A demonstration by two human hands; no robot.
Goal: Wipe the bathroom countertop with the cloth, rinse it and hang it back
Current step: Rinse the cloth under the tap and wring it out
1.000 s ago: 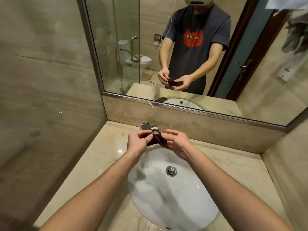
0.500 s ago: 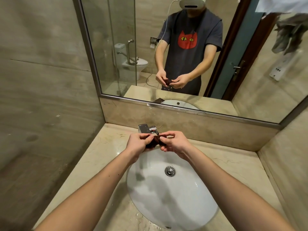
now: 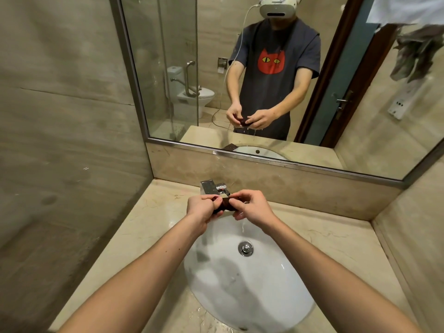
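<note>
2 hands (image 3: pixel 201 209) (image 3: pixel 253 207), 1 cloth (image 3: pixel 224 205), 1 faucet (image 3: pixel 213 187), 1 sink (image 3: pixel 252 296), 1 mirror (image 3: pixel 168 68).

Arms: both forearms (image 3: pixel 144 280) are showing bare from elbow to wrist, no watch, band or sleeve reaching them.
Hands: the left hand (image 3: pixel 201 210) and right hand (image 3: pixel 254 209) are going ungloved, no rings showing.
Shirt: in the mirror the person is wearing a dark grey short-sleeved T-shirt (image 3: pixel 276 92), sleeves ending above the elbows.
Print: a red cat-head shape (image 3: pixel 271 61) with two yellow eyes is sitting on the chest.
Headset: a white visor-shaped unit (image 3: pixel 278 8) is covering the upper face (a dark slot runs along its front).
Cable: a thin white lead (image 3: pixel 241 42) is hanging from the headset's side, trailing down past the shoulder.
</note>
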